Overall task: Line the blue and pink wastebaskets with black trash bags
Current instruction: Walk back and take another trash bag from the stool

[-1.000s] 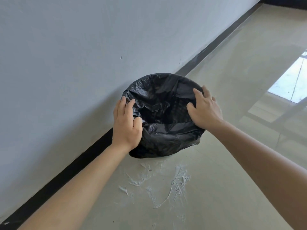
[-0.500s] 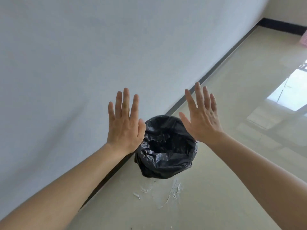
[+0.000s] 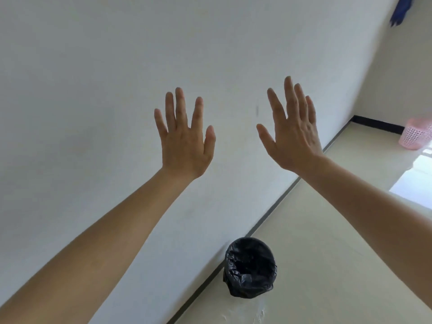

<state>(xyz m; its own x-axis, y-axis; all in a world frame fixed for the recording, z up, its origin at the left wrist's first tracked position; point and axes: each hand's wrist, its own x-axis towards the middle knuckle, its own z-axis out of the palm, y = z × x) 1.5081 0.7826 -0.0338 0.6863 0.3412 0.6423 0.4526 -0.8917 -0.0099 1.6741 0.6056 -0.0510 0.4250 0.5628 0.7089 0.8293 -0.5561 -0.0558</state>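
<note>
A wastebasket wrapped in a black trash bag (image 3: 250,268) stands on the floor against the white wall, low in the head view; the bag covers its rim and sides, so its colour is hidden. A pink mesh wastebasket (image 3: 415,134) stands far off at the right, near the corner, with no bag seen on it. My left hand (image 3: 185,136) and my right hand (image 3: 292,132) are raised in front of the wall, fingers spread, holding nothing, well above the bagged basket.
A white wall (image 3: 93,90) fills the left and top, with a black baseboard (image 3: 268,218) along the cream floor (image 3: 327,265). White smears (image 3: 247,314) mark the floor just in front of the bagged basket. A blue object (image 3: 400,12) hangs at the top right.
Both hands let go of the bag's rim and rose with fingers spread. The view pulled back and up, so the bagged basket shrank and the pink basket came into sight.
</note>
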